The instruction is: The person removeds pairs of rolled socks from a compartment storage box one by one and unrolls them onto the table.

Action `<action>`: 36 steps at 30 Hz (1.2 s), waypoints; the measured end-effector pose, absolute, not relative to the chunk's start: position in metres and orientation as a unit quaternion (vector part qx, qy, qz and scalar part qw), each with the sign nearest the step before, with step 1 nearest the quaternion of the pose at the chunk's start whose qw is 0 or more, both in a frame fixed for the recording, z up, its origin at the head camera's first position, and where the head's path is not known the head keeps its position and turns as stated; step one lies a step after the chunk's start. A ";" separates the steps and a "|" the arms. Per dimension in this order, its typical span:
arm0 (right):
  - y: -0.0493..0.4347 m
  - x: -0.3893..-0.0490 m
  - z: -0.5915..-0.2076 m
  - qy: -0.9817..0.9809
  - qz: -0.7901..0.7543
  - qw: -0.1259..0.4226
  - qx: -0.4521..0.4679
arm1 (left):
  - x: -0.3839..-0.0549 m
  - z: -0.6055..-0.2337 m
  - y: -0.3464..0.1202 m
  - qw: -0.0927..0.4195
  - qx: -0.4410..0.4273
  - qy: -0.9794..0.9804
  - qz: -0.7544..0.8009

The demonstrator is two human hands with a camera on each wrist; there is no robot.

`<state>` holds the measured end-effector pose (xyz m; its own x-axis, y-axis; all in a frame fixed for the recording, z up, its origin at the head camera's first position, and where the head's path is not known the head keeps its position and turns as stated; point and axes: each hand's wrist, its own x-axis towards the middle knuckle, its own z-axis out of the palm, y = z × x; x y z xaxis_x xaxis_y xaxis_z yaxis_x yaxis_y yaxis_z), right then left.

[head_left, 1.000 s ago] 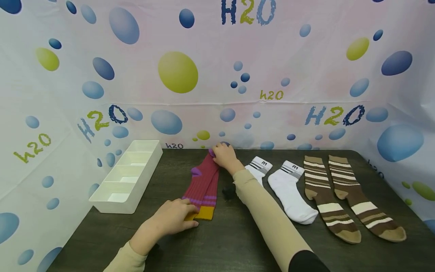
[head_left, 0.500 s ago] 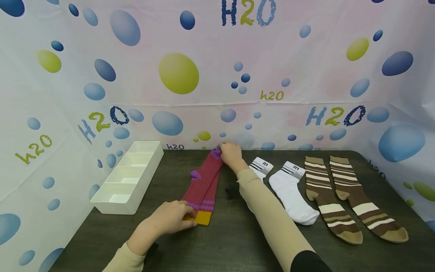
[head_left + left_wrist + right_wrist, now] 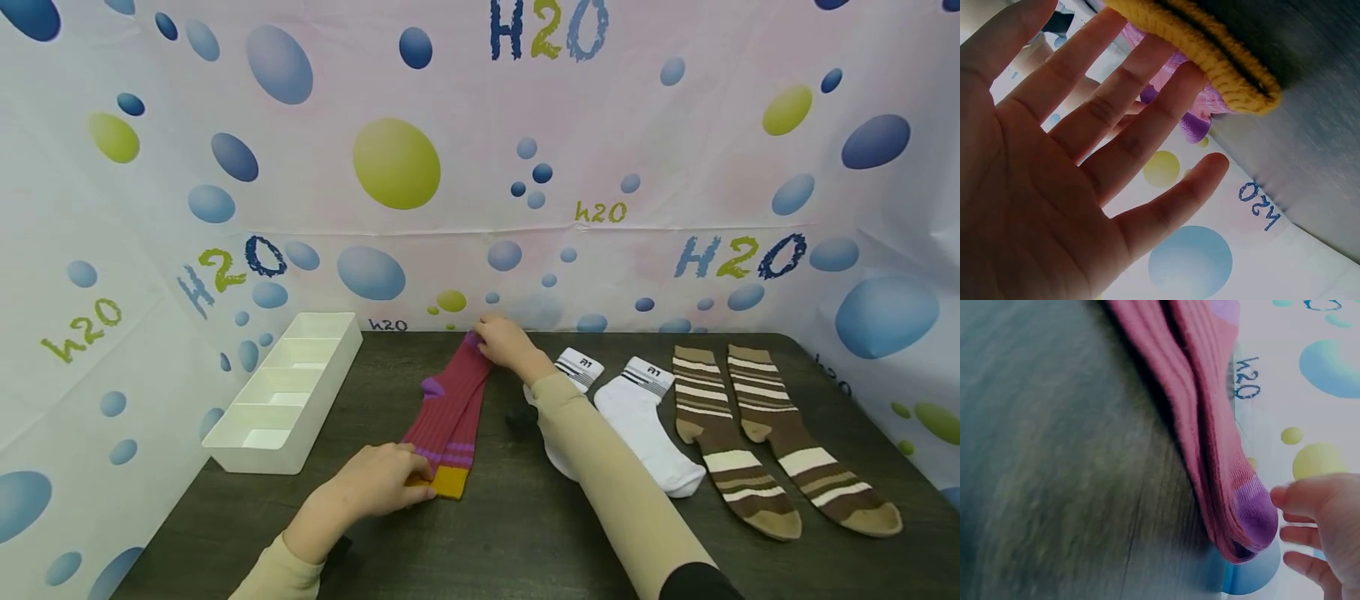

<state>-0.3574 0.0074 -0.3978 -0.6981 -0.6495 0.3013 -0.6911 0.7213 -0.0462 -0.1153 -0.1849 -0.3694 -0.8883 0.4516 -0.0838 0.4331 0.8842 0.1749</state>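
A pair of ribbed red socks (image 3: 448, 408), with purple heels and toes and yellow cuffs, lies stacked lengthwise on the dark table, one sock mostly over the other. My left hand (image 3: 378, 479) is at the near end, its straight fingertips touching the yellow cuff (image 3: 1229, 69). At the far end my right hand (image 3: 506, 343) has its fingers loosely bent. In the right wrist view its thumb tip is right at the purple toe (image 3: 1257, 512), and the other fingers stand just beyond it, not wrapped round the sock.
A white divided box (image 3: 288, 396) stands to the left. Right of the red socks lie white socks (image 3: 645, 425), one partly behind my right forearm, then brown striped socks (image 3: 731, 450). A bubble-printed sheet (image 3: 480, 167) rises behind the table.
The right-hand red sock has slid slightly nearer, and its cuff sits lower. My right hand drew a little to the right, then came back to the toe. My left hand stays at the cuff.
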 end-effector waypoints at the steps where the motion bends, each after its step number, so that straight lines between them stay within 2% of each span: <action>1: 0.007 -0.356 -0.397 -0.914 0.072 0.123 0.380 | -0.115 -0.369 -0.185 0.060 0.228 0.969 0.073; 5: 0.008 -0.352 -0.393 -0.911 0.026 0.062 0.408 | -0.115 -0.367 -0.183 0.058 0.220 0.972 0.059; 10: 0.009 -0.348 -0.393 -0.916 -0.049 -0.022 0.398 | -0.112 -0.367 -0.172 0.034 0.216 0.976 0.014; 13: 0.010 -0.347 -0.394 -0.921 -0.064 -0.062 0.378 | -0.110 -0.369 -0.165 0.060 0.211 0.976 0.012; 16: 0.012 -0.348 -0.397 -0.926 -0.066 -0.092 0.360 | -0.108 -0.369 -0.160 0.109 0.196 0.974 0.028; 20: 0.015 -0.352 -0.401 -0.930 -0.067 -0.118 0.342 | -0.107 -0.369 -0.158 0.135 0.179 0.974 0.031; 29: 0.021 -0.359 -0.404 -0.932 -0.028 -0.168 0.319 | -0.108 -0.367 -0.167 0.122 0.151 0.981 0.031; 36: 0.019 -0.351 -0.404 -0.938 -0.008 -0.157 0.308 | -0.116 -0.360 -0.192 0.098 0.100 0.990 0.026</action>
